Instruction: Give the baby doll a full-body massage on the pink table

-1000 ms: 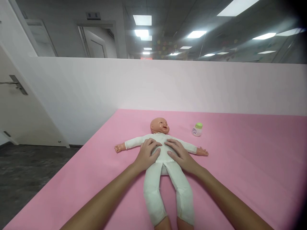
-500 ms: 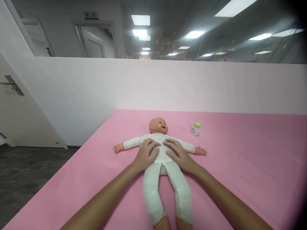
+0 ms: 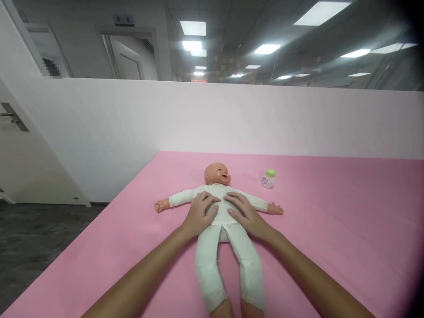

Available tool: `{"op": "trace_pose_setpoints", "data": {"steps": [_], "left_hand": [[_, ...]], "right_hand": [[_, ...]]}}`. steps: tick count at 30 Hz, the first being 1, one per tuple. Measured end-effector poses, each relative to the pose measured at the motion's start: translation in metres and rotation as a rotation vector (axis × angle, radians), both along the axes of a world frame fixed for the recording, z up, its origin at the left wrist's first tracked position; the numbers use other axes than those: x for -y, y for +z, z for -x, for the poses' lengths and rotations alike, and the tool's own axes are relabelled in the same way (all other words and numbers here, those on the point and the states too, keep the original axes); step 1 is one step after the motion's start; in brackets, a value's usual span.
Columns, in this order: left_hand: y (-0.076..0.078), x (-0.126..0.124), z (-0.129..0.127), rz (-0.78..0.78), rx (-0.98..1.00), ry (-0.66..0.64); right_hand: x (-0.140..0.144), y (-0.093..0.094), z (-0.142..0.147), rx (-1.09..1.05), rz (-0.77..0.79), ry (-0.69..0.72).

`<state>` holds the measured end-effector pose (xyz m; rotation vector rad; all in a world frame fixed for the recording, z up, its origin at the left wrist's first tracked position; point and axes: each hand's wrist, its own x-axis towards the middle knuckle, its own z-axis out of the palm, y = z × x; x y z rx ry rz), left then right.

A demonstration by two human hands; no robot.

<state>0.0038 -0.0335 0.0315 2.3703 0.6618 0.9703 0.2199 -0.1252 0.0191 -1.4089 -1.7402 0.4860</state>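
Observation:
A baby doll (image 3: 222, 214) with a white cloth body lies face up on the pink tabletop (image 3: 331, 221), its arms spread and its legs toward me. Its head is turned to the right. On the left side of its torso rests my left hand (image 3: 200, 213), fingers spread and thumb apart. My right hand (image 3: 247, 214) lies on the other side of the torso in the same way, its fingers pointing inward. Neither hand grips anything. The doll's feet fall outside the bottom of the view.
A small clear jar with a green lid (image 3: 268, 179) stands on the table, right of the doll's head. A low white wall (image 3: 265, 119) runs along the table's back edge. To the left are a door (image 3: 33, 154) and a dark floor (image 3: 39, 238).
The whole view has shifted slightly, so things appear a little further left. Both hands stay on the doll's torso. A pixelated dark shape shows larger behind the wall at the upper left.

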Motion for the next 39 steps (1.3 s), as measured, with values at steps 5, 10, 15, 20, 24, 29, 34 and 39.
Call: {"op": "trace_pose_setpoints", "data": {"steps": [5,10,15,20,24,29,34,39], "left_hand": [[-0.002,-0.0012,-0.0003,-0.005,-0.003,0.006],[-0.0008,-0.0003,-0.0002,-0.005,0.0,0.001],[-0.0003,0.0002,-0.0001,-0.005,0.009,-0.001],[-0.0004,0.0,-0.0001,-0.006,0.003,0.008],[-0.001,-0.0002,0.0001,-0.004,0.002,0.008],[-0.0024,-0.0006,0.0003,-0.002,0.003,0.005],[-0.0044,-0.0018,-0.0001,-0.009,0.008,0.002],[-0.0056,-0.0025,0.0002,-0.018,0.014,-0.002]], "right_hand": [[-0.0004,-0.0009,-0.0001,0.005,0.005,-0.001],[-0.0006,-0.0013,0.0001,0.003,0.007,0.001],[-0.0004,-0.0011,0.0002,-0.001,0.012,0.007],[-0.0011,-0.002,-0.0001,0.009,0.004,0.008],[-0.0009,-0.0016,0.0001,0.011,0.006,0.005],[-0.0013,-0.002,0.0,0.005,0.004,0.007],[-0.0023,-0.0037,-0.0008,0.01,0.002,0.005],[-0.0024,-0.0029,-0.0004,0.018,-0.008,0.005]]}}
